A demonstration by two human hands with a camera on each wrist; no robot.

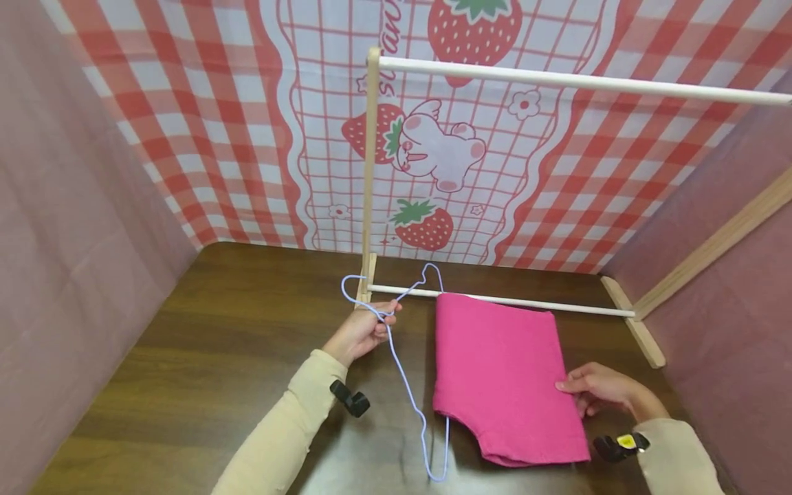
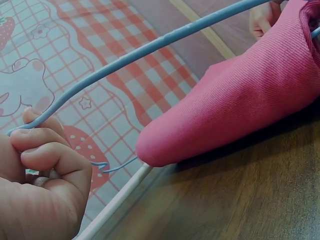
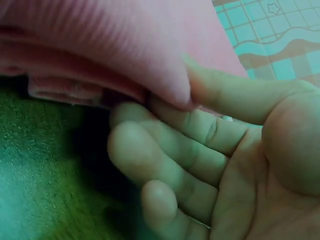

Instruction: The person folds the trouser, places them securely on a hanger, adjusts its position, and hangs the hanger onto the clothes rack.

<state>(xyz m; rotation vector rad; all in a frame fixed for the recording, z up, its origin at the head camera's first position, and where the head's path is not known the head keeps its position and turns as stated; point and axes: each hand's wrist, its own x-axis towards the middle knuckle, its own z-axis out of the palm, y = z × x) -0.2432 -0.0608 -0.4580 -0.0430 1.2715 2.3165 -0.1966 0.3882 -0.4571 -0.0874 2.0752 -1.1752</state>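
Observation:
A folded pink garment (image 1: 504,381) hangs over the bar of a light-blue wire clothes hanger (image 1: 405,378), its left fold wrapped around the wire. My left hand (image 1: 368,328) grips the hanger at the neck just below its hook. Curled fingers (image 2: 55,155) around the wire show in the left wrist view. On the garment's right side, my right hand (image 1: 603,388) pinches the edge between thumb and index finger. The right wrist view shows the cloth (image 3: 125,55) in layers there, with the other fingers (image 3: 150,155) loosely bent below it.
A garment rack stands at the back, with a wooden post (image 1: 370,172), a white top rail (image 1: 557,77) and a lower white rail (image 1: 575,306) behind the garment. Its right post (image 1: 718,244) slants near the pink side curtain. Beneath lies a brown wooden table (image 1: 204,371); a strawberry-print cloth (image 1: 247,137) hangs behind.

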